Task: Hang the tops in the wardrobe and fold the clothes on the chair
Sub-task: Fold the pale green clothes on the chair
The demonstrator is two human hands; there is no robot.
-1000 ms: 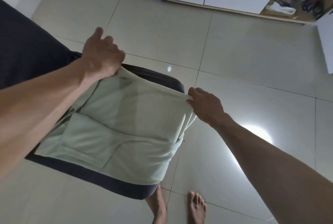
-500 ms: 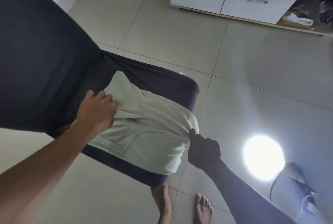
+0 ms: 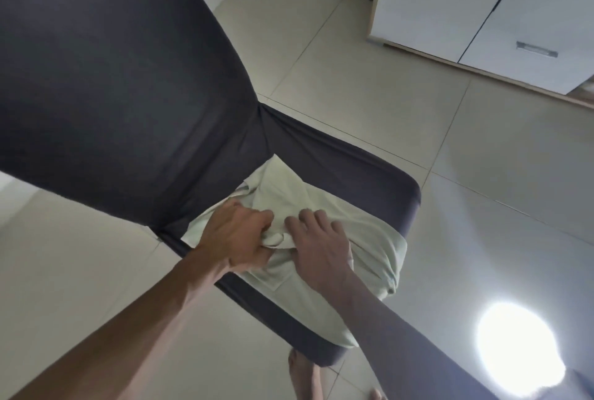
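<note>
From the head camera, looking down, I see a pale green garment (image 3: 324, 216) lying bunched on the seat of a dark grey chair (image 3: 363, 171), with one part hanging over the front edge of the seat on the right side. The left hand (image 3: 238, 238) grips a fold of the cloth near the middle, its fingers curled around the fabric. The right hand (image 3: 318, 248) lies just beside it, palm down on the garment, the fingers spread and nearly straight, pressing the cloth. The tall back of the chair fills the upper left. A white wardrobe (image 3: 450, 4) with closed doors stands on the tiled floor (image 3: 369, 84) in the upper right, well apart from the chair. A bright lamp (image 3: 517, 345) glares on the floor at the lower right, and bare feet (image 3: 302, 374) show under the seat.
</note>
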